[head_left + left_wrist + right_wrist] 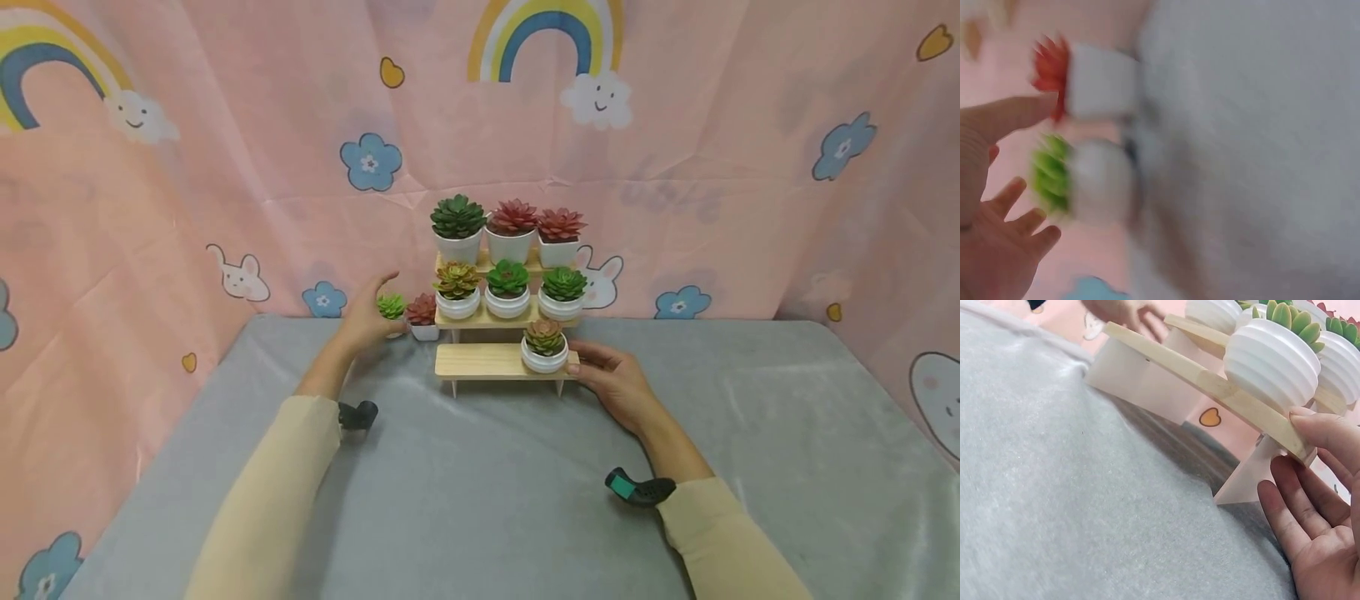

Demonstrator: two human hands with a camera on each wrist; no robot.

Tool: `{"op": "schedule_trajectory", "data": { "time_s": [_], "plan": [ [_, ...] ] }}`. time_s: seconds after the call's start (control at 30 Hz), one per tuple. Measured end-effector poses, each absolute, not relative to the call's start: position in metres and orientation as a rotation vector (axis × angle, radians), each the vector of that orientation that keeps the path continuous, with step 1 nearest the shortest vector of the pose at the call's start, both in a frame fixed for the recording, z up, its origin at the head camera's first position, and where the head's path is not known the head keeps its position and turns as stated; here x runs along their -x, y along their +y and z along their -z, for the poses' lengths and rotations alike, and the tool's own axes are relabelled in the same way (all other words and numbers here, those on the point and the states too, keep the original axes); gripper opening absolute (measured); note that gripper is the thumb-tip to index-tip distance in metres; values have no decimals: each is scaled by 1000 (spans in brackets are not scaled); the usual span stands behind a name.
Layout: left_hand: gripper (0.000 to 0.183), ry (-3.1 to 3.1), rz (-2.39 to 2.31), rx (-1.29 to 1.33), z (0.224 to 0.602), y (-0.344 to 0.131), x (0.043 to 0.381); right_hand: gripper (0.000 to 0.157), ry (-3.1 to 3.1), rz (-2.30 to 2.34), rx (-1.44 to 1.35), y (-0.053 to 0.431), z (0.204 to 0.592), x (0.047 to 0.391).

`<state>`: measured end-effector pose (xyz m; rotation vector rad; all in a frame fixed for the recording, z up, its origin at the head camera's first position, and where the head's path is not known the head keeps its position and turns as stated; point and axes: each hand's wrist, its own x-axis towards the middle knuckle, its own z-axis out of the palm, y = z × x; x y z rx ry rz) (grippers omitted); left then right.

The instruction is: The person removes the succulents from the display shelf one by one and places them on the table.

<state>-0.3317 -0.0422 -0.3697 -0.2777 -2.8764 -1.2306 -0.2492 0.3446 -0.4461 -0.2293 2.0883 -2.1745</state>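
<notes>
My left hand [367,317] reaches around a small bright green potted succulent [391,307], thumb and fingers spread apart. In the left wrist view, that pot [1100,181] looks blurred, and the thumb lies by the red potted succulent [1050,69] beside it. A three-tier wooden plant stand [476,360] stands to the right. With thumb on top and fingers below, my right hand [618,385] pinches the right end of its lowest shelf [1235,394]. Close to that thumb, an orange-green succulent in a ribbed white pot [1272,362] sits on the shelf.
Three succulents, among them a dark green one [458,218], fill the top tier. The middle tier bears three more, including a yellowish one [457,283]. Grey cloth [480,500] covers the table, and a pink patterned curtain [300,167] hangs behind.
</notes>
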Motion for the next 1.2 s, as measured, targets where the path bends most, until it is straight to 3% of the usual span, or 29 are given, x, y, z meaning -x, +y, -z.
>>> {"op": "schedule_trajectory", "data": {
  "time_s": [0.4,0.67,0.93,1.2],
  "plan": [
    [68,-2576,1310,456,313,-9,283,57,2099,2155,220,346,447,251],
    [39,-2549,1355,670,289,27,248,58,2081,2153,217,344,446,251],
    [39,-2503,1444,781,283,66,236,55,2053,2196,226,349,445,251],
    [39,-2379,1688,791,308,82,236,55,2035,2212,228,348,446,249]
  ]
}}
